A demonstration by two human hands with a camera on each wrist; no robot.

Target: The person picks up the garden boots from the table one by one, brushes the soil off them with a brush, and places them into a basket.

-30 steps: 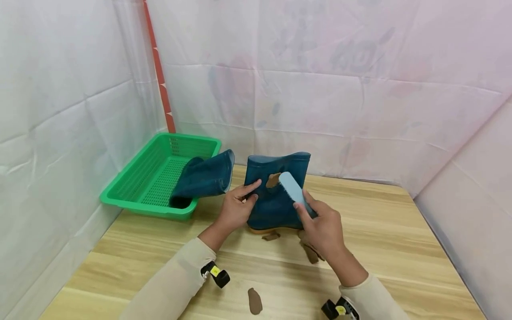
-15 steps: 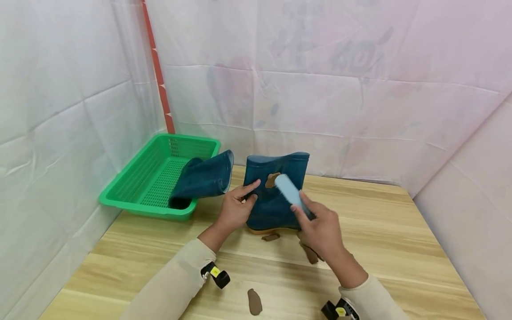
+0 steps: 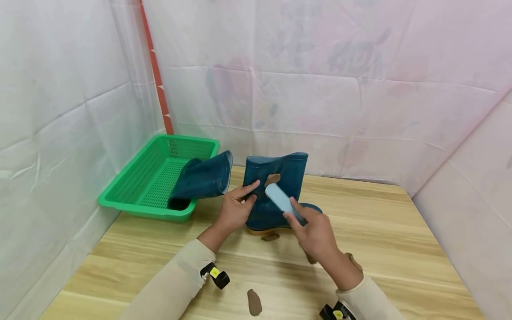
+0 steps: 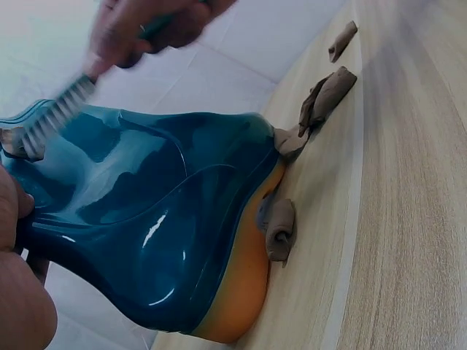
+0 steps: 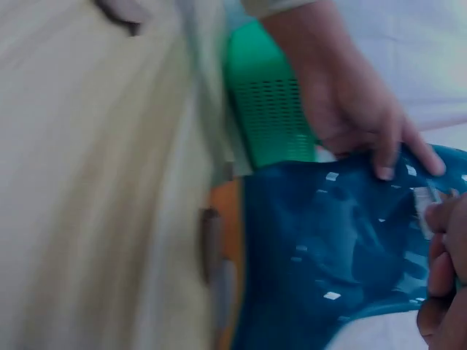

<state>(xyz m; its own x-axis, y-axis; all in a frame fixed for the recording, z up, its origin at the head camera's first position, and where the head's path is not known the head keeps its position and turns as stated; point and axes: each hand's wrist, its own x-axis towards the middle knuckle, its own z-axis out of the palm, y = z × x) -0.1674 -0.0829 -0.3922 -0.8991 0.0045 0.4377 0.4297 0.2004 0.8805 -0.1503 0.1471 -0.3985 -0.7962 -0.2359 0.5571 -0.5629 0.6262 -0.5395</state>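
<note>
A dark blue rubber boot (image 3: 264,209) with an orange sole (image 4: 241,292) stands upright mid-table. A brown mud patch (image 3: 273,178) sticks to its shaft near the top. My left hand (image 3: 247,194) grips the shaft's left side, thumb and fingers curled on it (image 5: 379,138). My right hand (image 3: 297,214) holds a light blue brush (image 3: 279,197), its head against the shaft just below the patch. The bristles (image 4: 51,124) touch the boot in the left wrist view. A second blue boot (image 3: 204,180) lies on its side in a green basket (image 3: 132,186).
Brown mud pieces lie on the wooden table (image 3: 400,249): one by the sole (image 3: 270,237), another near the front edge (image 3: 254,302), more at the boot's toe (image 4: 325,98). White sheeting walls in the table on three sides. A red strip (image 3: 158,75) stands in the back left corner.
My right hand has drawn the brush down and to the left along the shaft, uncovering the mud patch. The left hand and both boots have stayed put.
</note>
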